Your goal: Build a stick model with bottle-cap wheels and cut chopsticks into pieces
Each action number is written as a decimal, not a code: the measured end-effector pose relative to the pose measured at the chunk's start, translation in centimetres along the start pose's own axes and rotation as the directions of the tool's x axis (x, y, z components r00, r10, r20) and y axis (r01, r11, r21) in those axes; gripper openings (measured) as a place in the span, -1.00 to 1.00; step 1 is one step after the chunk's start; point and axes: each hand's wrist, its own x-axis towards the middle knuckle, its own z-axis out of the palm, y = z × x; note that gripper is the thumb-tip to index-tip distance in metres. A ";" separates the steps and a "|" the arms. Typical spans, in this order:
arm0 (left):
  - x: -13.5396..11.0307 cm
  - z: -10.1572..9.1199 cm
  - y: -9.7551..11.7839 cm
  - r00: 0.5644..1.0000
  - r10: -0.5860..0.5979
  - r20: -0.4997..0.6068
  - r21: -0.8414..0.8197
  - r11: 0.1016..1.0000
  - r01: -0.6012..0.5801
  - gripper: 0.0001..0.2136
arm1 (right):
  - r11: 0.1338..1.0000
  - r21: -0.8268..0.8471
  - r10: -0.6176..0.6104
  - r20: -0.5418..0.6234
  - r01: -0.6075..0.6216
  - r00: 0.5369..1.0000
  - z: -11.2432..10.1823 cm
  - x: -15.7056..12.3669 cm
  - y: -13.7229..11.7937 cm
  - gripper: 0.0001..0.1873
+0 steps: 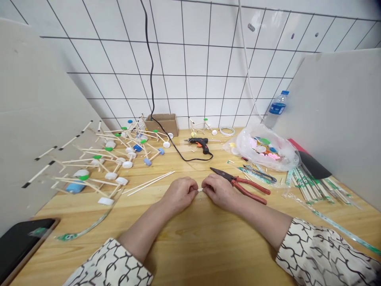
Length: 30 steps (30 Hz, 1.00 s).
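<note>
My left hand (pixel 181 193) and my right hand (pixel 222 192) meet over the middle of the table, fingertips pinched. Between them shows a short, pale piece of wooden stick (pixel 200 190), each end going under my fingers. Just beyond my right hand, long-nose pliers (pixel 226 175) with red handles lie with the jaws pointing left. Two bare chopsticks (pixel 153 182) rest on the wood, left of and beyond my left hand. A black glue gun (pixel 200 141) lies farther back, its cord running up the wall.
Stick-built models with bottle-cap wheels (pixel 111 174) crowd the left. At right are a plastic bag of caps (pixel 247 153), thread snips (pixel 262 173), wrapped chopsticks (pixel 306 186) and a water bottle (pixel 276 109). A cardboard box (pixel 166 124) stands behind; a phone (pixel 22 246) lies front left.
</note>
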 end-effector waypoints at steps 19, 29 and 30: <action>0.0 -0.4 -0.7 1.000 -0.008 -0.005 -0.059 0.998 0.008 -0.83 | 0.999 0.044 0.023 -0.024 -0.021 0.999 -0.2 0.4 -0.1 -0.88; -0.1 -0.2 -0.4 0.999 -0.032 -0.023 -0.018 0.999 0.032 -0.88 | 0.998 0.036 0.055 -0.008 -0.054 0.998 -0.3 0.4 -0.3 -0.88; -0.1 -0.1 -0.3 0.999 -0.034 -0.029 -0.012 0.999 0.033 -0.88 | 0.998 0.035 0.059 -0.008 -0.059 0.998 -0.3 0.4 -0.4 -0.88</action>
